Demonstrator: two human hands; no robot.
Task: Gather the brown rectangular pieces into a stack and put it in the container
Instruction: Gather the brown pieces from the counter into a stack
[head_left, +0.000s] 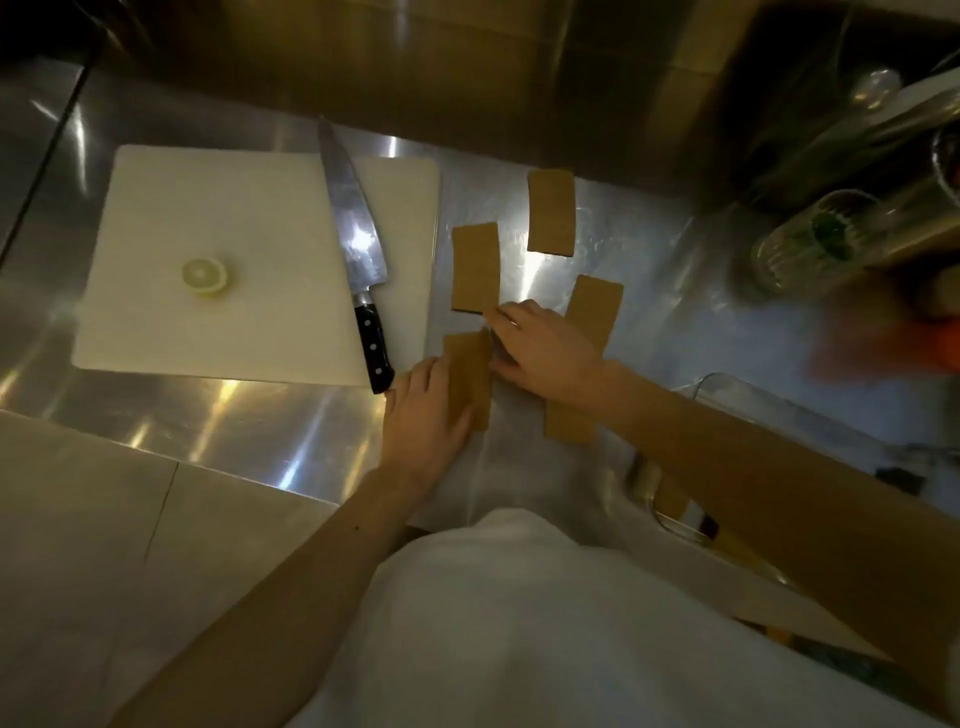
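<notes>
Several brown rectangular pieces lie flat on the steel counter (675, 291). One piece (551, 211) lies farthest back, another (475, 266) sits left of it, and a long one (589, 312) runs under my right hand. The nearest piece (470, 371) is gripped at its left edge by my left hand (423, 415). My right hand (540, 348) rests fingers-down between the pieces, touching the near end of the second piece. A clear glass container (737, 395) stands at the right, mostly hidden by my right forearm.
A white cutting board (234, 208) on the left holds a lemon half (204, 276) and a large black-handled knife (358, 249). Clear jars (810, 244) and dishes crowd the back right. A steel wall rises behind the counter.
</notes>
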